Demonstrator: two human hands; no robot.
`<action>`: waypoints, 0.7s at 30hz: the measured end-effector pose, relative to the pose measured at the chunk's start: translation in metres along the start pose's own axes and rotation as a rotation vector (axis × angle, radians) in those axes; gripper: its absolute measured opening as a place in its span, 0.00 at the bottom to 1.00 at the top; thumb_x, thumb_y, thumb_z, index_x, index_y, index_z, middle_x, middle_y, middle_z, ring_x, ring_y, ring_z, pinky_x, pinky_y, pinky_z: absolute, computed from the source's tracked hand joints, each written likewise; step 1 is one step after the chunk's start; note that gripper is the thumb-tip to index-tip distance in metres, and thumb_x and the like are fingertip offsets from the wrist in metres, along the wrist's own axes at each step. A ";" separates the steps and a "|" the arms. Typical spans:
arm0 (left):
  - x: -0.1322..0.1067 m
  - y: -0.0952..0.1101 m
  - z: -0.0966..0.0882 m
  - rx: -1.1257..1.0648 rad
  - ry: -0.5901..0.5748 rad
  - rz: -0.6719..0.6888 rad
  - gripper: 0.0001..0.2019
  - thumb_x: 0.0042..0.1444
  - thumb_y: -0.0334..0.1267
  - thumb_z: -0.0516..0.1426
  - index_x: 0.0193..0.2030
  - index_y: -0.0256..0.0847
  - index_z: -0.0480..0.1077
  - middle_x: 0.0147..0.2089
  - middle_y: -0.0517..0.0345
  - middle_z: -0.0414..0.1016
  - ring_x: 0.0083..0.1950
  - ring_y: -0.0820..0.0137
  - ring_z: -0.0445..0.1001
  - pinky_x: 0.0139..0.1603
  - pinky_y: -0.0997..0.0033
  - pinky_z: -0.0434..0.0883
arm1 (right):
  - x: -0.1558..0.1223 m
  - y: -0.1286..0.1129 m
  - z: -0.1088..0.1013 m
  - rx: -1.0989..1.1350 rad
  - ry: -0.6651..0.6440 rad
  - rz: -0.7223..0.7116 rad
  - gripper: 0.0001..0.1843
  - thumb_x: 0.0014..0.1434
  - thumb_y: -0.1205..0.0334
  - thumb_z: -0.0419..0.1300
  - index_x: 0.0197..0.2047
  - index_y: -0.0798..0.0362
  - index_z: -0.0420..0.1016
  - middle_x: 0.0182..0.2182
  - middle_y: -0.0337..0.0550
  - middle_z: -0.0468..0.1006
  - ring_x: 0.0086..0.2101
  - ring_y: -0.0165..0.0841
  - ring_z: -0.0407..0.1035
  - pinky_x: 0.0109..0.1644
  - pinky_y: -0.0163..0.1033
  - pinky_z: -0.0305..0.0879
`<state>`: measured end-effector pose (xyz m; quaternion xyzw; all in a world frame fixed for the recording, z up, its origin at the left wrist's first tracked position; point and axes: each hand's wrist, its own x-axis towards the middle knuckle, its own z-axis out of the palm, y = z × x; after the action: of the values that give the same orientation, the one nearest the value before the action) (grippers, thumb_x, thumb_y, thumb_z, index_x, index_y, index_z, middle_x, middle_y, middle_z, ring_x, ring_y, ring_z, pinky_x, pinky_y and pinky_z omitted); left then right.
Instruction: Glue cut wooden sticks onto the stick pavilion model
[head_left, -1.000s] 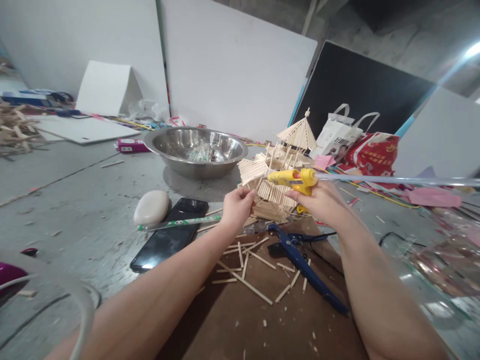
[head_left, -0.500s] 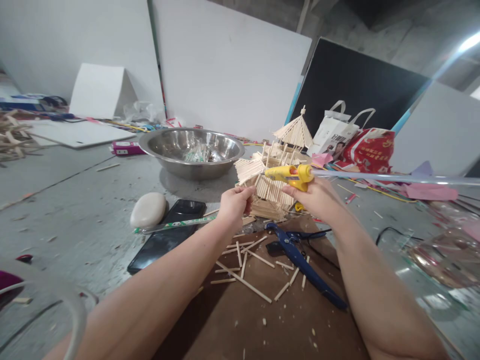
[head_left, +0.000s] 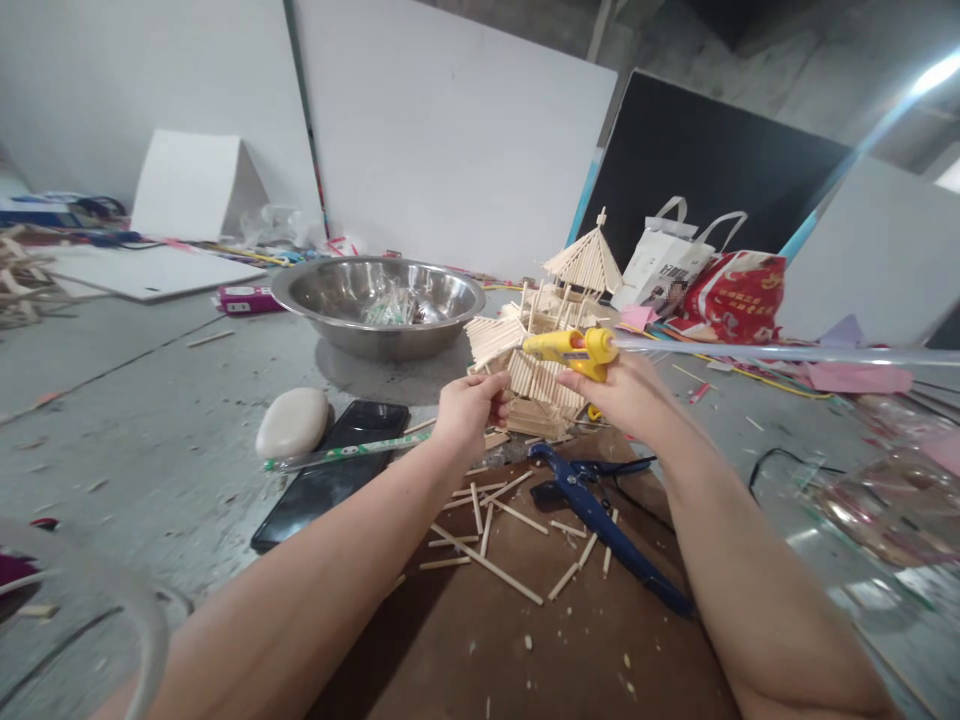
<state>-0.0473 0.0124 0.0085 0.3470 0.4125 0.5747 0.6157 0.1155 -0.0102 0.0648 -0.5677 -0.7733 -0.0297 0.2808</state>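
My right hand (head_left: pixel 626 390) is wrapped round a yellow hot glue gun (head_left: pixel 574 348), its nozzle pointing left at the model. A long clear glue stick (head_left: pixel 780 352) runs out of the gun's back to the right. Fingertips pressed together, my left hand (head_left: pixel 474 405) is beside the model's lower left part; whatever it pinches is too small or hidden to make out. Behind both hands stands a pagoda-like model (head_left: pixel 589 265) built of thin wooden sticks, with a pointed roof. The gun and my hands cover part of its lower tiers.
Blue-handled cutters (head_left: pixel 600 515) and loose wooden sticks (head_left: pixel 487 560) lie on a brown board (head_left: pixel 555 660). To the left are a black phone (head_left: pixel 330 490), a pale rounded object (head_left: pixel 292 423) and a metal basin (head_left: pixel 382 340). Bags (head_left: pixel 739 295) stand at back right.
The whole view has shifted slightly to the left. My hands hold nearly the same pose, the glue gun still by the model; nothing has been let go.
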 end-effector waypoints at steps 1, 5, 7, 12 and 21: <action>0.000 0.000 0.000 -0.006 -0.005 -0.004 0.09 0.38 0.34 0.58 0.19 0.35 0.61 0.15 0.62 0.63 0.13 0.80 0.59 0.12 0.78 0.56 | 0.000 0.000 0.000 0.005 0.003 -0.005 0.18 0.49 0.49 0.52 0.39 0.50 0.72 0.34 0.46 0.75 0.38 0.40 0.68 0.38 0.43 0.63; -0.002 -0.001 -0.002 -0.051 0.004 -0.024 0.05 0.39 0.33 0.56 0.21 0.34 0.63 0.17 0.59 0.66 0.14 0.78 0.62 0.14 0.76 0.59 | 0.000 0.000 0.000 0.013 0.015 -0.025 0.18 0.49 0.49 0.52 0.38 0.50 0.72 0.34 0.45 0.75 0.36 0.39 0.68 0.37 0.43 0.63; -0.003 -0.002 -0.003 -0.073 0.021 -0.045 0.04 0.40 0.33 0.53 0.21 0.33 0.63 0.17 0.57 0.67 0.13 0.77 0.62 0.14 0.76 0.60 | 0.001 -0.001 -0.001 0.010 0.011 -0.020 0.18 0.49 0.48 0.52 0.38 0.51 0.72 0.32 0.45 0.75 0.35 0.39 0.68 0.36 0.42 0.64; -0.006 -0.005 -0.004 -0.042 0.028 -0.042 0.06 0.39 0.35 0.54 0.22 0.33 0.64 0.17 0.58 0.68 0.13 0.75 0.63 0.13 0.74 0.61 | 0.001 -0.002 -0.003 0.005 0.001 0.002 0.18 0.49 0.49 0.53 0.37 0.50 0.72 0.32 0.45 0.75 0.35 0.39 0.69 0.36 0.43 0.64; -0.009 -0.008 -0.003 0.017 0.004 0.017 0.10 0.38 0.38 0.57 0.21 0.32 0.64 0.17 0.58 0.67 0.13 0.77 0.62 0.15 0.75 0.61 | 0.002 0.005 -0.002 -0.021 -0.001 0.015 0.18 0.49 0.50 0.53 0.40 0.50 0.71 0.35 0.46 0.75 0.37 0.41 0.68 0.38 0.45 0.63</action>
<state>-0.0470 0.0021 0.0013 0.3548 0.4157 0.5772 0.6068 0.1202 -0.0076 0.0662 -0.5766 -0.7687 -0.0354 0.2747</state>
